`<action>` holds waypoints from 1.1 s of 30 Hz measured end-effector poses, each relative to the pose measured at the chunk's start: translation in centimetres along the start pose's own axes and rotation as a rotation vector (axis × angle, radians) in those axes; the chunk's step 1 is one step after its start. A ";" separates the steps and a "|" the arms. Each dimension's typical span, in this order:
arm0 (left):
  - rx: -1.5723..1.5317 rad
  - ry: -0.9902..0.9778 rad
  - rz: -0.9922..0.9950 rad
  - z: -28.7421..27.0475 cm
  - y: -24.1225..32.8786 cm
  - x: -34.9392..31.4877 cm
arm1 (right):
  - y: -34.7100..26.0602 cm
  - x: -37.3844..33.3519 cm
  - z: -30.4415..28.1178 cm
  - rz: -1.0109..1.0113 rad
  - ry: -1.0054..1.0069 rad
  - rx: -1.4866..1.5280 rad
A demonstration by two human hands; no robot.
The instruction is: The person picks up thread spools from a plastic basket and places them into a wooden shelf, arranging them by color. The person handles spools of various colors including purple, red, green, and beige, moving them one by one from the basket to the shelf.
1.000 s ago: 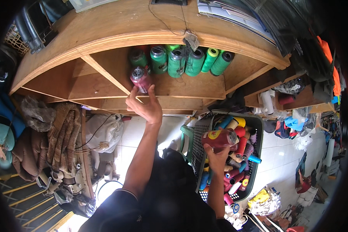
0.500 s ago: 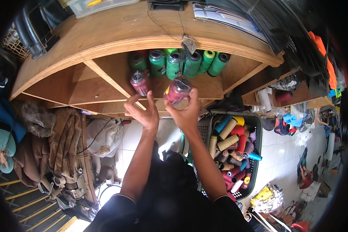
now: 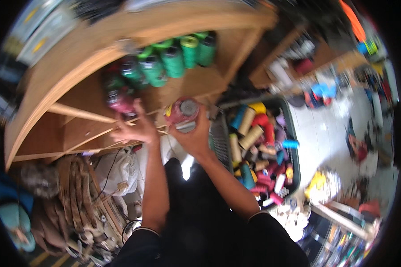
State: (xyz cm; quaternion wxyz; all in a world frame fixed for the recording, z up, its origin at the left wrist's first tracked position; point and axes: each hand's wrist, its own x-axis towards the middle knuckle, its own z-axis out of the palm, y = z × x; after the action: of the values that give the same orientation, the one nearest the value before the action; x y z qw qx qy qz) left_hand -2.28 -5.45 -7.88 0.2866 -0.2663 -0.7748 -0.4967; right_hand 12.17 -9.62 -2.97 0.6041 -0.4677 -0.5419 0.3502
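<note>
My right hand (image 3: 195,137) is closed around a maroon thread spool (image 3: 176,116), holding it in front of the wooden shelf's (image 3: 196,84) front edge. The spool's grey round end faces up, and a yellow patch shows on its side. My left hand (image 3: 137,128) has its fingers spread and holds nothing. Its fingertips are close to a second maroon spool (image 3: 120,101) that stands at the shelf's front; blur hides whether they touch. Behind that spool, several green thread spools (image 3: 172,62) stand upright in the same compartment.
A dark green plastic basket (image 3: 294,155) full of mixed spools and cones sits on the floor to my right. A wooden divider (image 3: 82,112) splits the shelf at left. Below it lie a white plastic bag (image 3: 122,172) and rolled brown material (image 3: 73,189).
The whole view has swung and tilted, so the shelf and green spools sit further left and the picture is blurrier. The maroon spool stays in my right hand; my left hand remains beside the other.
</note>
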 end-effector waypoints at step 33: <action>-1.013 -1.913 1.619 -28.6 9.0 -31.7 | -4.9 -32.7 -31.9 0.897 0.956 -0.597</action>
State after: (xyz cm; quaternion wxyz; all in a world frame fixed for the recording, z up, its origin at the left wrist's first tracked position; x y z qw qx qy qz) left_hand 31.08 -32.60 -15.02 -0.2798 -0.9588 -0.0291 -0.0402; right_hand 37.61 -47.46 -8.22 0.4196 -0.8926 -0.0468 0.1584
